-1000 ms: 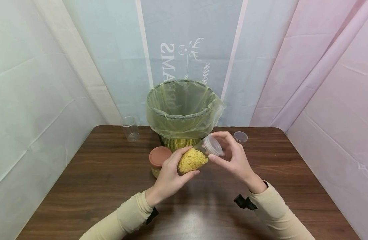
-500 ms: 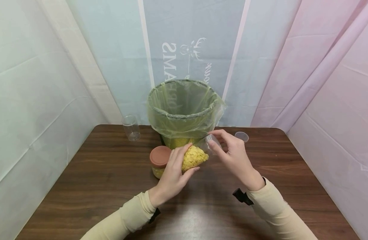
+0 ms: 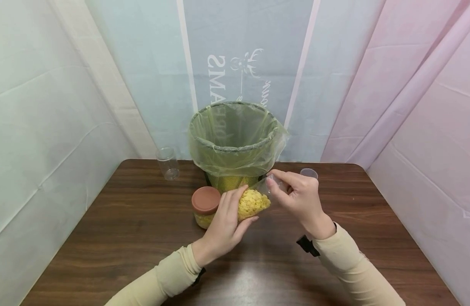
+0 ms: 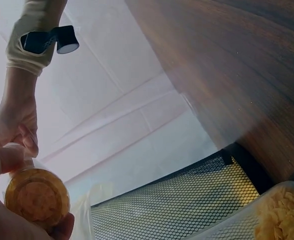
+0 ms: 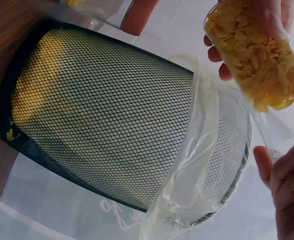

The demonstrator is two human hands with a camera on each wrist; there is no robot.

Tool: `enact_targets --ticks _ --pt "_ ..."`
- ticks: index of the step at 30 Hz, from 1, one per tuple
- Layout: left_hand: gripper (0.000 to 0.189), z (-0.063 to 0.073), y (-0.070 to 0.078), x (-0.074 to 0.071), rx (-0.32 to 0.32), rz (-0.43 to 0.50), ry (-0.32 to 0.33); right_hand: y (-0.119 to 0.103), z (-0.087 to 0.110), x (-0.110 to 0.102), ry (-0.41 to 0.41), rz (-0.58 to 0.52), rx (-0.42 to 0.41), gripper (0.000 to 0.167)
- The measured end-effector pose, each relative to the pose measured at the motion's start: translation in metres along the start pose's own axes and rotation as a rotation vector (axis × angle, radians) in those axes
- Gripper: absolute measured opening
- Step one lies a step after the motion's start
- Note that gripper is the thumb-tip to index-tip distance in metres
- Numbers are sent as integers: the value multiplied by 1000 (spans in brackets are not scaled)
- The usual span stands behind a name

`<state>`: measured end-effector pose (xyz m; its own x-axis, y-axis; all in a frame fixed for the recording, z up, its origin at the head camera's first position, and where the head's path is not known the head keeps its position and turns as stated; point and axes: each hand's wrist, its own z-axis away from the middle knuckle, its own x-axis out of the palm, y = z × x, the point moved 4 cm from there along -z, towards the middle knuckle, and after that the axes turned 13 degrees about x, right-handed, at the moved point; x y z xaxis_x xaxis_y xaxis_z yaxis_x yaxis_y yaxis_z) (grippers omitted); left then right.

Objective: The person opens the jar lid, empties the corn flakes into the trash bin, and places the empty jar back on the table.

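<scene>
A clear jar of yellow flakes lies tilted in my left hand, whose fingers and thumb wrap round its bottom half. The flakes are heaped toward that end. At the jar's other end my right hand grips what looks like a clear lid, mostly hidden by the fingers. In the left wrist view, the round jar base faces the camera. In the right wrist view, the flakes show through the jar wall, and the right fingers curl near its far end.
Behind the hands stands a mesh bin with a pale green liner. A second flake jar with a reddish-brown lid is beside my left hand. At the back left is a clear jar; a loose clear lid lies at the right.
The right hand has turned and its fingers have closed further over the jar's far end, covering the clear lid. The left hand and jar have shifted slightly right.
</scene>
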<state>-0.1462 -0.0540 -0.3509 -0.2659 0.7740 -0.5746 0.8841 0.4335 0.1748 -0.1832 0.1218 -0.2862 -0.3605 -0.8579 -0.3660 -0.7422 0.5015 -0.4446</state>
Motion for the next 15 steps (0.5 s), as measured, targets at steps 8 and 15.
enact_targets --ticks 8,15 --pt "69 -1 1 3 -15 30 -40 2 1 -3 7 -21 -70 20" --pt "65 -1 2 4 -122 203 -138 1 1 -6 16 -4 -159 29"
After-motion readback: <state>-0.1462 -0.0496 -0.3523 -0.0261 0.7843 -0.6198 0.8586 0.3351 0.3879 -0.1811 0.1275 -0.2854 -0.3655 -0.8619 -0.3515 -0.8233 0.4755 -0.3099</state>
